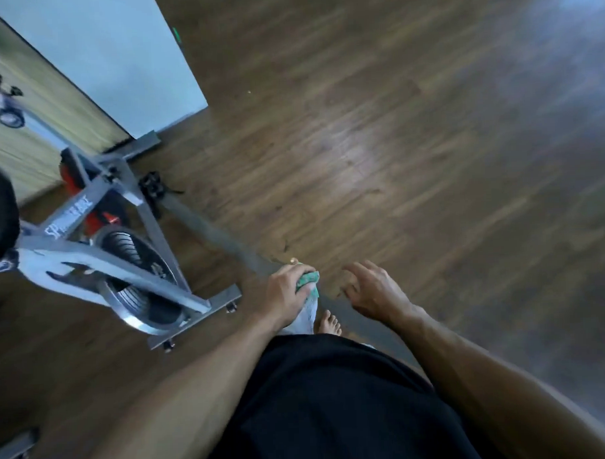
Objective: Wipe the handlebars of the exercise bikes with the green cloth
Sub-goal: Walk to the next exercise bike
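Observation:
My left hand (286, 288) is closed around the green cloth (308, 280), bunched in the fist with a pale end hanging down below it. My right hand (371, 288) hovers beside it with fingers curled and apart, holding nothing. A grey exercise bike (123, 235) with a silver flywheel stands to my left on the floor. Its handlebars are not in sight. Both hands are away from the bike, over the floor in front of my body.
A mirror (27, 136) at the upper left reflects part of a bike. A pale wall panel (116, 57) stands behind the bike. Dark wood floor (429, 156) spreads to the right. Another frame's foot (14, 449) shows at lower left. My bare foot (328, 324) is below my hands.

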